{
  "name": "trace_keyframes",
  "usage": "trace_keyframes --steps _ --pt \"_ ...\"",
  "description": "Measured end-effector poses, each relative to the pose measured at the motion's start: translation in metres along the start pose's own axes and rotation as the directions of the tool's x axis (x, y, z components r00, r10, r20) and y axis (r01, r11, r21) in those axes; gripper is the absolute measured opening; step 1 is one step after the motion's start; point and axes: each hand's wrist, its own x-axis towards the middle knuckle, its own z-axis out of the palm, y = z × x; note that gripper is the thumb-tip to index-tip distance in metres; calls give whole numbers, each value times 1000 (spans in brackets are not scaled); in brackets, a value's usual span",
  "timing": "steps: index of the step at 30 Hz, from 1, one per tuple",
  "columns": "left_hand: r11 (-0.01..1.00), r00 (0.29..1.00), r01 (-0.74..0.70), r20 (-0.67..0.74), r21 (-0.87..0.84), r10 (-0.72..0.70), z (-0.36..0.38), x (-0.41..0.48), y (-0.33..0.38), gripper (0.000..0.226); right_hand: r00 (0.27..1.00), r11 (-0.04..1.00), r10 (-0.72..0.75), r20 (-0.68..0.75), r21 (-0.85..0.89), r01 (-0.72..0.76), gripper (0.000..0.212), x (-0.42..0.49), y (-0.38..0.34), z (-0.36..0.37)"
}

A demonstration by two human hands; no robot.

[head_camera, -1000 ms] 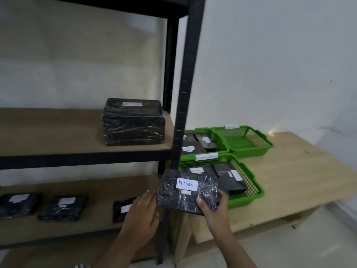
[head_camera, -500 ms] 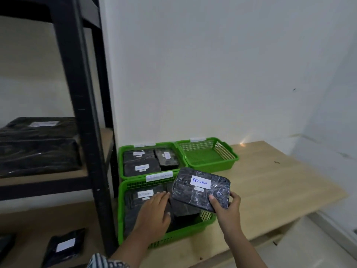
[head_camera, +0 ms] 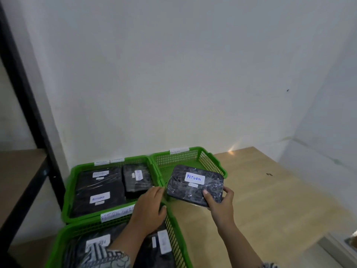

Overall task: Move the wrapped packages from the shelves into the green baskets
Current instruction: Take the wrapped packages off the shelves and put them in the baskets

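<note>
Black wrapped package (head_camera: 195, 185), label up, held above near edge of empty green basket (head_camera: 179, 158), long axis running left to right. Near right corner pinched by right hand (head_camera: 220, 205), thumb on top. Left hand (head_camera: 148, 207) just beside left edge, fingers relaxed, gripping nothing.

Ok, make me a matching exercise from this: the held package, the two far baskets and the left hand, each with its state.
Things:
1. held package
2. far left basket
3. far right basket
4. left hand

States:
A. holds three wrapped packages
B. fingers straight, grips nothing
C. gripped by the right hand
D. green mesh floor showing

Pairs: 1-C, 2-A, 3-D, 4-B
</note>
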Motion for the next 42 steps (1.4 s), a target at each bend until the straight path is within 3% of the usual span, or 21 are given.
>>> trace_keyframes --steps 6,19,26,33,42 --pt "999 999 32 1 9 -32 30 52 -8 51 998 998 -6 59 -59 9 69 77 2 28" --pt "905 913 400 25 143 -408 100 133 -33 70 926 968 140 351 -247 -53 69 241 39 107" --pt "890 909 417 -67 186 -412 124 127 -41 65 872 925 237 429 -374 -67 67 279 67 151" --pt "887 907 421 -59 192 -418 123 129 -40 65 893 782 289 344 -623 -13 59 288 80 170" --pt "844 902 406 -5 350 -432 117 132 -38 65 869 744 299 393 -666 45 71 290 65 163"
